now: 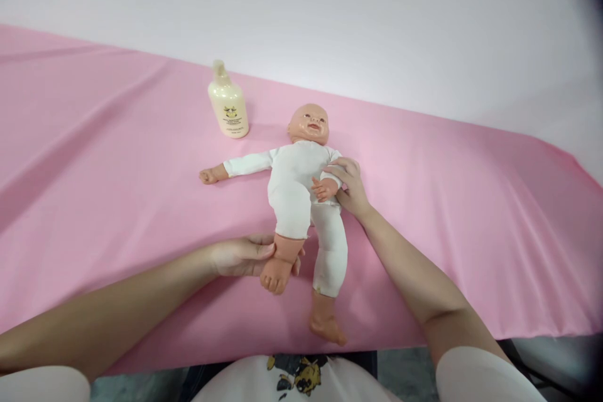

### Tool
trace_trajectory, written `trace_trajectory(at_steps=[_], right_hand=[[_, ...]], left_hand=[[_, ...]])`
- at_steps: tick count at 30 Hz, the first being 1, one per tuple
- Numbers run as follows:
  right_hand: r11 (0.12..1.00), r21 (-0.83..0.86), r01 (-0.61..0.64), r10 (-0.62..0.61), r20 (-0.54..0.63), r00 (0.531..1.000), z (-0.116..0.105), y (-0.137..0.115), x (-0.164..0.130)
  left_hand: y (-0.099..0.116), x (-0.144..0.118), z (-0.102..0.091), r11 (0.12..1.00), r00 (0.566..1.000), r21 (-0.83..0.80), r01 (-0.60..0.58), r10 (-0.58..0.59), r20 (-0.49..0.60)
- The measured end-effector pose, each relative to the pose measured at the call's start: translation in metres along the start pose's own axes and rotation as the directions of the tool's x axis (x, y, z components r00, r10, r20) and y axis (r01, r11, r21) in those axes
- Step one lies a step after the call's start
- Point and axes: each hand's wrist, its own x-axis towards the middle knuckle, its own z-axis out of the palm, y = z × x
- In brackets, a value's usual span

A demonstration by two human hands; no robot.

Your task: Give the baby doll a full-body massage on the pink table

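A baby doll (294, 166) with a soft white body lies on its back, head away from me. My left hand (249, 255) is wrapped round the ankle of the doll's leg on the left, with the thumb in front and fingertips showing on the far side. That leg is bent and lifted towards me. On the right, my right hand (349, 185) grips the doll's forearm, which lies folded across its belly. The doll's other arm stretches out to the left, and its other leg lies straight near the table's front edge.
Pink cloth (141, 201) with several folds covers the table. A cream pump bottle (230, 107) with a printed label stands behind the doll's outstretched arm. Beyond the table's far edge rises a white wall (358, 25). The front edge runs just before my body.
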Motion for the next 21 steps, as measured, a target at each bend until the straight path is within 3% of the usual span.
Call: trace_trajectory(at_steps=[3, 5, 7, 10, 12, 14, 16, 18, 21], right_hand=[[0.991, 0.118, -0.066, 0.076, -0.084, 0.994, 0.001, 0.003, 0.000], [0.952, 0.267, -0.148, 0.196, -0.162, 0.967, 0.005, 0.009, -0.002], [0.873, 0.424, -0.242, 0.358, -0.220, 0.907, 0.009, 0.020, -0.003], [0.738, 0.588, -0.330, 0.566, -0.275, 0.777, 0.016, 0.038, -0.006], [0.657, 0.677, -0.333, 0.652, -0.288, 0.701, 0.019, 0.047, -0.006], [0.589, 0.743, -0.317, 0.703, -0.278, 0.654, 0.020, 0.051, -0.006], [0.569, 0.762, -0.309, 0.716, -0.274, 0.642, 0.021, 0.052, -0.004], [0.604, 0.733, -0.313, 0.694, -0.290, 0.659, 0.021, 0.050, -0.004], [0.689, 0.647, -0.327, 0.608, -0.270, 0.746, 0.019, 0.041, -0.004]], left_hand=[[0.008, 0.001, 0.007, 0.993, 0.986, 0.080, 0.086, -0.097, 0.139], [0.016, 0.002, 0.014, 0.969, 0.950, 0.177, 0.173, -0.212, 0.231], [0.024, 0.004, 0.020, 0.932, 0.901, 0.273, 0.238, -0.316, 0.296], [0.030, 0.007, 0.028, 0.891, 0.843, 0.339, 0.301, -0.415, 0.343], [0.030, 0.006, 0.029, 0.880, 0.822, 0.336, 0.336, -0.448, 0.351], [0.028, 0.004, 0.027, 0.883, 0.825, 0.324, 0.339, -0.445, 0.349], [0.024, 0.000, 0.024, 0.897, 0.855, 0.318, 0.306, -0.406, 0.323], [0.019, -0.003, 0.021, 0.921, 0.898, 0.301, 0.248, -0.335, 0.286], [0.012, -0.002, 0.015, 0.954, 0.974, 0.279, 0.106, -0.157, 0.166]])
